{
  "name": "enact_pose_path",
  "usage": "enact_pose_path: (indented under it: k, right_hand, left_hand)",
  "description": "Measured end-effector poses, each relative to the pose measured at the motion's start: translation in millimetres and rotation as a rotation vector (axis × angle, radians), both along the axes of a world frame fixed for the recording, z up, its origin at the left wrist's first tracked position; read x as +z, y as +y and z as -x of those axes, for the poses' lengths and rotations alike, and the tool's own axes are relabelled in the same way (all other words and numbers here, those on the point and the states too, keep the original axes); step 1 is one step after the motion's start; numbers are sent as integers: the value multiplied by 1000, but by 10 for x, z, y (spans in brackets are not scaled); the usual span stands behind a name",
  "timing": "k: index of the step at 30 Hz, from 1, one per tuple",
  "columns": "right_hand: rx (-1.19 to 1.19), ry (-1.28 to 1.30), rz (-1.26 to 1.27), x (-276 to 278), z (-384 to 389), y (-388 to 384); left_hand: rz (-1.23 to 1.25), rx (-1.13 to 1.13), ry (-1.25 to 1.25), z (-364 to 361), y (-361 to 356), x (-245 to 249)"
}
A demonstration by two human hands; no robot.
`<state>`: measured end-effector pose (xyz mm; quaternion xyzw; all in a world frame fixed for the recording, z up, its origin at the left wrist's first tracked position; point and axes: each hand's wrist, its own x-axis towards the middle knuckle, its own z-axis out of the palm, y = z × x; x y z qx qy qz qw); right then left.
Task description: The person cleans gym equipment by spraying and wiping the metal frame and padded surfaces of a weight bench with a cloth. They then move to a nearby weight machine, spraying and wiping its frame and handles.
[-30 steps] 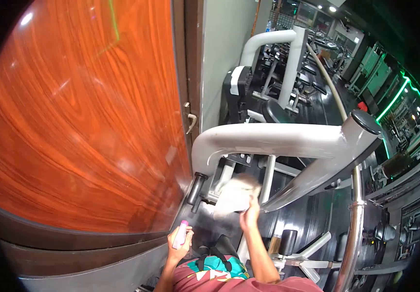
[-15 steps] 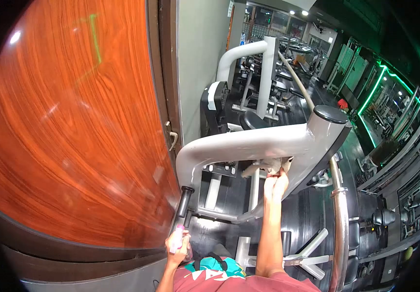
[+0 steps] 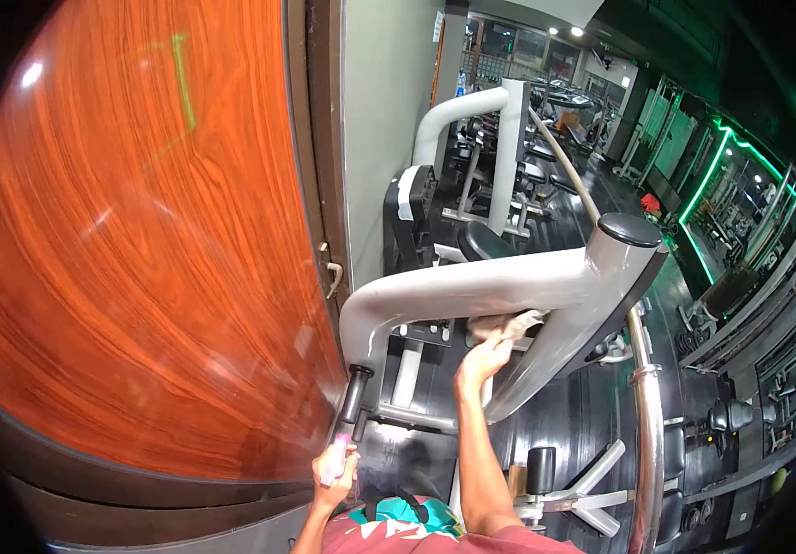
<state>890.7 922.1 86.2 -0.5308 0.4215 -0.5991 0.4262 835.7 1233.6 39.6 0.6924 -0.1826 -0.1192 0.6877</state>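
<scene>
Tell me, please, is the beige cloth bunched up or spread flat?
Bunched up: the beige cloth shows crumpled folds, gripped by the right hand against the underside of the grey tubular metal machine arm.

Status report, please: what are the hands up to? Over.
Left hand grips pink bottle. Right hand holds cloth against grey machine arm. Nothing blocking either.

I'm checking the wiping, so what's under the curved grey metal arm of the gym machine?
The right hand holds a crumpled beige cloth against the underside of the curved grey metal arm. The patch beneath the cloth is covered, so its state cannot be seen.
</scene>
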Motion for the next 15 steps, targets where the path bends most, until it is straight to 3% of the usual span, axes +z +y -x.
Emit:
enact_pose_path:
  k: [1, 2, 3, 4, 5, 6, 7, 8, 12, 15]
  right_hand:
    - [74, 54, -63, -54, -27, 137]
    - [137, -3, 80, -118, -116, 326]
    - [345, -83, 16, -160, -168, 546]
    - [379, 8, 96, -641, -359, 618]
    - [526, 248, -48, -414, -322, 934]
    - [576, 252, 110, -819, -484, 1070]
    - [635, 196, 39, -961, -540, 1207]
    - [587, 222, 201, -1197, -590, 1249]
    - [564, 250, 323, -1620, -678, 1204]
    - [505, 239, 256, -1644, -659, 1179]
  left_hand:
    - [-7, -3, 16, 5, 23, -39]
    - [-14, -6, 30, -4, 41, -65]
    - [-20, -3, 27, -7, 66, -70]
    - [-25, -4, 12, 1, 88, -68]
    - [-30, -5, 0, 14, 105, -64]
    - [-35, 0, 2, 21, 125, -60]
    - [-39, 14, 3, 30, 140, -53]
    - [-46, 30, 3, 47, 167, -46]
    - [-68, 116, -45, 110, 280, -29]
    - [-60, 174, -57, 185, 312, -39]
